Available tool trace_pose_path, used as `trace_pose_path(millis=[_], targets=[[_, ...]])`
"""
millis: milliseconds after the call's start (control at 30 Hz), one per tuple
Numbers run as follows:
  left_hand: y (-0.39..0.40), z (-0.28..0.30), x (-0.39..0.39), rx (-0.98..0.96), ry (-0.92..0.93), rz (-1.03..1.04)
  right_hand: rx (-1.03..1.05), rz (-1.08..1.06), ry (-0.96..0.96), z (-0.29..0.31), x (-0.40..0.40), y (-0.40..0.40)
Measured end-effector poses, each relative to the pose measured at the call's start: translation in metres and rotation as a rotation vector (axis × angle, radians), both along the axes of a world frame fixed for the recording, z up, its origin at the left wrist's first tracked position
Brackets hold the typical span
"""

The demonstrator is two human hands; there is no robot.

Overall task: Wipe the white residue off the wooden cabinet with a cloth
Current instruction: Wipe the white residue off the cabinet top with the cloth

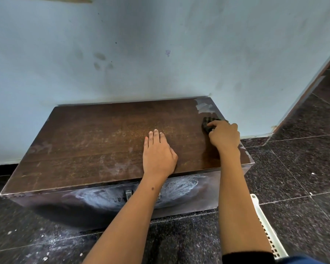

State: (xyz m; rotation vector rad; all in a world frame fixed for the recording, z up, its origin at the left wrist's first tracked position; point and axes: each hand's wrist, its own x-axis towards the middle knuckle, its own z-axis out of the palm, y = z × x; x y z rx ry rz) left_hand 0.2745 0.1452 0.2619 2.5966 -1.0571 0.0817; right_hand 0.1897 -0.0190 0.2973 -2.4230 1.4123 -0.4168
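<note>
A low wooden cabinet is seen standing on a dark speckled floor, its back edge set against a pale blue wall. Faint whitish smears are visible on the left part of its top, and broader white residue is spread across its front panel around a small metal latch. White specks are scattered on the floor at lower left.

Near the middle of the top, the left hand is laid flat, palm down, with the fingers straight and held close together, nothing being held.

Further right, a dark cloth is pressed on the top near the right rear corner, gripped by the right hand, whose fingers are curled around it. Just behind the cloth, at the corner itself, a pale patch of residue is seen.

At the far right, a white perforated strip lies on the floor beside the right forearm, and a doorway edge is visible beyond the wall.
</note>
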Motion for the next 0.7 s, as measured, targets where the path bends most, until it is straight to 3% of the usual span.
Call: trace_pose_path(millis=[333, 533, 700], targets=[[0.001, 0.000, -0.001, -0.019, 0.007, -0.003, -0.074, 0.070, 0.066, 0.009, 0.063, -0.035], [-0.001, 0.001, -0.001, -0.021, 0.017, -0.004, -0.056, -0.066, 0.043, 0.002, 0.065, -0.034], [0.000, 0.001, 0.000, -0.021, 0.007, -0.006, -0.080, -0.020, 0.050, 0.004, 0.079, -0.045]])
